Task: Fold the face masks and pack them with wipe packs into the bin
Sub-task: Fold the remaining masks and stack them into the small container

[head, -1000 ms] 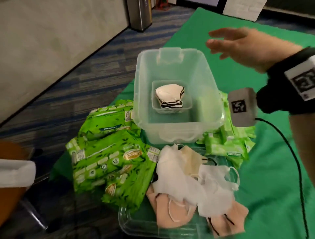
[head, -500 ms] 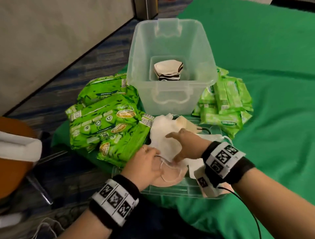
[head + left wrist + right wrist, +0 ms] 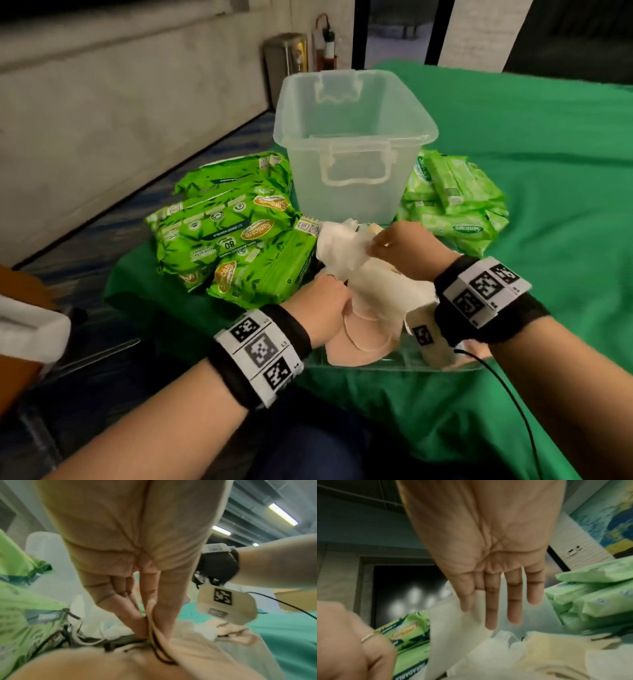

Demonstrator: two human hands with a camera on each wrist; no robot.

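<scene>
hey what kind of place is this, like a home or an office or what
Probably an office or institutional building, not a home. A fire extinguisher stands by the far wall, the floor has striped commercial carpet, and the left wrist view shows an exposed ceiling with strip lights. The green-covered table looks like a staged workstation.

Wipe packs (image 3: 236,233) flank the open-topped bin (image 3: 352,137) on both sides.
</scene>
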